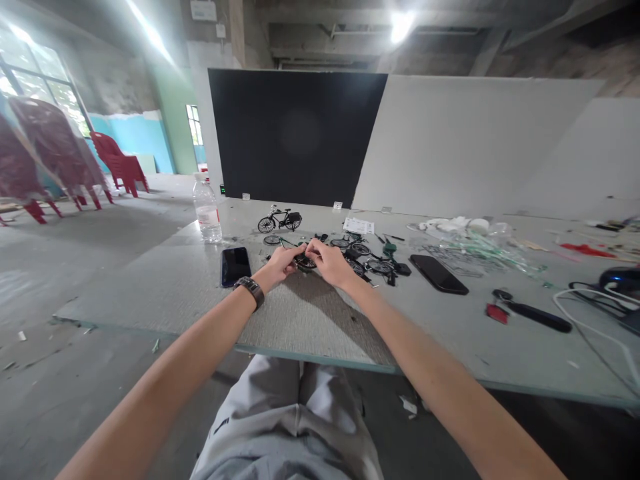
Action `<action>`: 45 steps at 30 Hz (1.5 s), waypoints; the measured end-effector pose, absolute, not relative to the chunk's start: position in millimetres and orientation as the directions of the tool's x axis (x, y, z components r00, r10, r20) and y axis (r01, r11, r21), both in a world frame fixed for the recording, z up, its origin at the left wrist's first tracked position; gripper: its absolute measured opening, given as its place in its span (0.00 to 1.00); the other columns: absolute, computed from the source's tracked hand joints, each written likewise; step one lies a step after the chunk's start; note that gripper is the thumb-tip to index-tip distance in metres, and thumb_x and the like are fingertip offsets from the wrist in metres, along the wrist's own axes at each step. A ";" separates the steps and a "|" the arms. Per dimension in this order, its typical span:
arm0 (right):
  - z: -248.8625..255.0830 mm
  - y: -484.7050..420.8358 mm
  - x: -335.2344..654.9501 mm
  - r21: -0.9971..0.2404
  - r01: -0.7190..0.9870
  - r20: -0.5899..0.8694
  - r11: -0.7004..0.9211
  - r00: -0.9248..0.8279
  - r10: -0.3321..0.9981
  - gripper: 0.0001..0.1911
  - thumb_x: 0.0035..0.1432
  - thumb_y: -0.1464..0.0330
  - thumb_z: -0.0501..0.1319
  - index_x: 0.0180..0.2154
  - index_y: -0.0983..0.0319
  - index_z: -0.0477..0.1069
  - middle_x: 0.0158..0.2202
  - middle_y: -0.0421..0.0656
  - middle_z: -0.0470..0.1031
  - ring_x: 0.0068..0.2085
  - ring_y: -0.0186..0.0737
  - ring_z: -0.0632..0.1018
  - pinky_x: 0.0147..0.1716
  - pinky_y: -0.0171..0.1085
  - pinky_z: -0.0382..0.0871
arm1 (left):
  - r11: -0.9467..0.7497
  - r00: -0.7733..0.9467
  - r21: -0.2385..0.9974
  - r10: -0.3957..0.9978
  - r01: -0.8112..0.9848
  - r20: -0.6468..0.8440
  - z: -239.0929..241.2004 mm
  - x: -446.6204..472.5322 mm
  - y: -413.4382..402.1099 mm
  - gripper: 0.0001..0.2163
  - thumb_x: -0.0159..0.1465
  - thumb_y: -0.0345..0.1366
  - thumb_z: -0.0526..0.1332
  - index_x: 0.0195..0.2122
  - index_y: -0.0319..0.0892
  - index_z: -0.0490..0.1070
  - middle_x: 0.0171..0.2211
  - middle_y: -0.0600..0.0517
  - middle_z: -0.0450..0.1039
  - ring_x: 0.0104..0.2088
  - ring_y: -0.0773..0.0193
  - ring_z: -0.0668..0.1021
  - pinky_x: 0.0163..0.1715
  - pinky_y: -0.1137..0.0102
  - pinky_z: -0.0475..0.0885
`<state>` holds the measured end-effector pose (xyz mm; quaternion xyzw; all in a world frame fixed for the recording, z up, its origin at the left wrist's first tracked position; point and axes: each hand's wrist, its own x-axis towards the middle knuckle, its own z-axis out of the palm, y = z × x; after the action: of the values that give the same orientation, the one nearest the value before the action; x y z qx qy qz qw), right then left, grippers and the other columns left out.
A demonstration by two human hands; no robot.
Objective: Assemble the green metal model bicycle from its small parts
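Note:
Close together over the glass tabletop [200, 300], both my hands work on a small dark model bicycle wheel [306, 262], partly hidden by my fingers. My left hand [281, 262], with a dark watch on its wrist, pinches its left side between thumb and fingers. From the right, my right hand [327, 259] closes its fingertips on the top of the same piece. Just behind stands an assembled black model bicycle [280, 220]. Loose model bicycle parts [357, 250] in black and dark green lie around and to the right of my hands.
Left of my hands are a phone [235, 267] and a water bottle [207, 212]. On the right lie another phone [439, 274], a black-handled tool [540, 316], a white cable [595, 320] and plastic wrapping [490, 250]. A printed sheet [359, 226] and a black panel [297, 137] are behind.

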<state>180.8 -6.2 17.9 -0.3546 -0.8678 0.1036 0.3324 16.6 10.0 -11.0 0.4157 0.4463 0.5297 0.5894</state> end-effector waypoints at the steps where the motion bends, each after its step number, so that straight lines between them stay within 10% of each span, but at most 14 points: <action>1: 17.2 -6.2 180.7 -0.417 0.547 0.504 0.725 -0.525 0.686 0.07 0.67 0.65 0.52 0.36 0.57 0.66 0.30 0.40 0.75 0.30 0.39 0.73 0.33 0.35 0.60 | 0.095 0.038 0.963 0.995 -0.251 -0.088 -10.8 16.6 9.8 0.18 0.56 0.42 0.72 0.21 0.38 0.66 0.15 0.59 0.58 0.12 0.79 0.54 0.12 0.76 0.44; 31: 15.5 -0.3 185.2 -0.423 0.513 0.511 0.747 -0.546 0.664 0.09 0.67 0.64 0.54 0.39 0.58 0.72 0.38 0.44 0.80 0.39 0.43 0.79 0.42 0.40 0.69 | 0.111 0.051 0.971 0.993 -0.212 -0.103 -11.1 13.8 10.0 0.16 0.57 0.39 0.71 0.21 0.38 0.67 0.15 0.59 0.59 0.12 0.78 0.55 0.12 0.75 0.45; 45: 21.1 -1.3 193.8 -0.087 0.595 0.477 0.799 -0.679 0.558 0.20 0.65 0.72 0.56 0.57 0.59 0.72 0.51 0.53 0.78 0.51 0.56 0.78 0.43 0.50 0.75 | 0.167 0.050 0.953 0.986 -0.253 -0.159 -4.5 11.7 3.4 0.13 0.61 0.37 0.68 0.24 0.38 0.69 0.14 0.60 0.55 0.12 0.76 0.56 0.12 0.75 0.48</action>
<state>193.8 -1.3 21.1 -0.3148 -0.9155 -0.0374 0.2476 11.7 3.4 -4.5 0.3954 0.4633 0.5101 0.6073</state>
